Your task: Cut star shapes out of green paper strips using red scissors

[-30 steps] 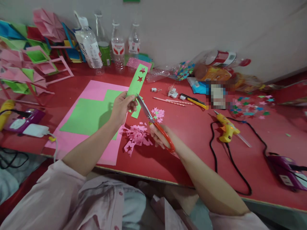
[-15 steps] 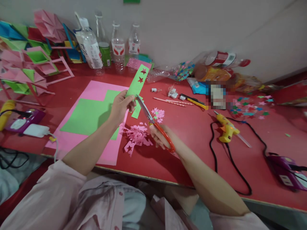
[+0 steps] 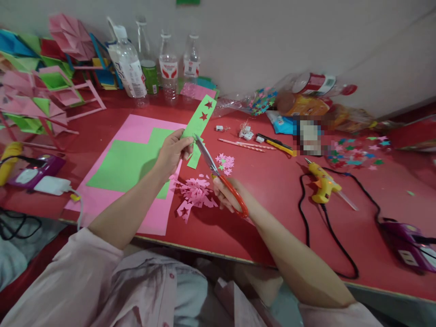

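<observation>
Pinched in my left hand [image 3: 175,150] is a green paper strip [image 3: 199,119] with two star-shaped holes near its far end. My right hand [image 3: 226,193] is wrapped round the red handles of a pair of scissors [image 3: 208,157], whose tips meet the strip's edge by my left thumb. Beneath lies another green strip [image 3: 194,159]. Pink paper scraps [image 3: 195,193] are heaped under the scissors, and small pink paper stars [image 3: 226,164] lie just beyond. Left of these, green paper [image 3: 119,163] rests on a larger pink sheet [image 3: 156,222].
Plastic bottles [image 3: 168,68] stand along the wall. Folded paper models [image 3: 37,91] fill the left. A yellow glue gun [image 3: 322,181] with a looping black cord lies right, near scattered stars [image 3: 357,152]. Purple power strips [image 3: 405,240] sit at both sides; a yellow-handled cutter [image 3: 279,145] lies behind.
The green strip's far end has swung slightly right and toward me. The scissor tips have shifted a little along its edge. Both hands keep their hold.
</observation>
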Available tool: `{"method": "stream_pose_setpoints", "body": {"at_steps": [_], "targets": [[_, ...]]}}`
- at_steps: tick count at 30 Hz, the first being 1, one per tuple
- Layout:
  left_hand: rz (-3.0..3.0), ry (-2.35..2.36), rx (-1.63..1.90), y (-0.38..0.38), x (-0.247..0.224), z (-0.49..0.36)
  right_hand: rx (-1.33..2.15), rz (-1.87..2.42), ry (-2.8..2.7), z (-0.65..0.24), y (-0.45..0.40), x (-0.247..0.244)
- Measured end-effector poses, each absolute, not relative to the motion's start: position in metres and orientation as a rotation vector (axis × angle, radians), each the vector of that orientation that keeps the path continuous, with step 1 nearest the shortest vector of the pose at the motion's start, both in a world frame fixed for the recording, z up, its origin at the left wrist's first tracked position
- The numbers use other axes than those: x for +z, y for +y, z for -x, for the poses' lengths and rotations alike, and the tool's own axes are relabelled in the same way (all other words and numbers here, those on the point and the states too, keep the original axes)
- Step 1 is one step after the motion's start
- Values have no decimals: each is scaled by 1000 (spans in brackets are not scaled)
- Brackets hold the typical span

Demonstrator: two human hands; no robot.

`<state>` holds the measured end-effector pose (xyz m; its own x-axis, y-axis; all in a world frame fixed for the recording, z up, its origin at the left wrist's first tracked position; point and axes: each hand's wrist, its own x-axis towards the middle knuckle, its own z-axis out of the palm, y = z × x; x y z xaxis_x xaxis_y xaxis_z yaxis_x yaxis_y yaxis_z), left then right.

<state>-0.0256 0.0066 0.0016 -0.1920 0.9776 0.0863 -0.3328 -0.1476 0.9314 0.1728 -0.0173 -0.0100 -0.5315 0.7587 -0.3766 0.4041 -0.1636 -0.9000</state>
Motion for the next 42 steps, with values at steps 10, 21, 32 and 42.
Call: {"method": "stream_pose_setpoints", "body": {"at_steps": [10,21,32,42], "targets": [[-931,1027,1571,5,4,25,1735,1365,-1799,-172,-18,-2],[-943,1032,1568,5,-3,23,1805,1245,-1803,-174,-15,-11],[-939,1023,1559,0,-3,14,1822,1167,-1747,-171,-22,-9],[-952,1038,1567,0,-4,14,1750,1182,-1751,-169,-27,-3]]}}
